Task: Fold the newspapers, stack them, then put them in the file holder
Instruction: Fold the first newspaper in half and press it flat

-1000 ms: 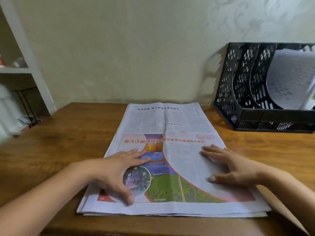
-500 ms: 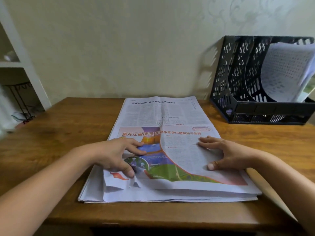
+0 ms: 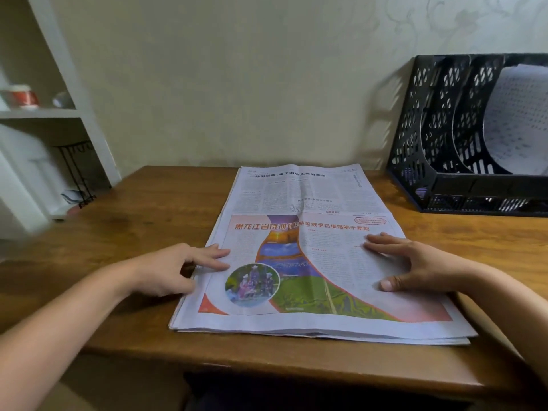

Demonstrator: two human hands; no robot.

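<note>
So over on the far left a white shelf unit (image 3: 44,114) is standing well away from the newspaper stack, with a red-and-white cup (image 3: 22,96) sitting on one shelf and a black wire rack (image 3: 78,170) tucked lower down, all a bit blurry. Moving in toward the stack, the left hand (image 3: 175,269) is resting at the stack's left edge, fingers stretched out loose with the tips lying on the top page, not gripping anything as far as I can see. The newspaper stack (image 3: 311,262) itself is lying flat in the middle of the wooden table (image 3: 133,221), unfolded, several sheets deep with the edges showing along the near side, and the top page is showing a colourful picture spread with a red headline, plain text columns filling the far half. On the stack's right side, the right hand (image 3: 415,265) is lying palm down on the page, fingers spread and straight, thumb pressing flat, so just touching, no grasp. Farther right and behind the stack, a black mesh file holder (image 3: 439,149) is sitting on the table against the wall, apart from the stack, and a curled sheet of printed paper (image 3: 522,126) is leaning inside one of its right-hand slots.
</note>
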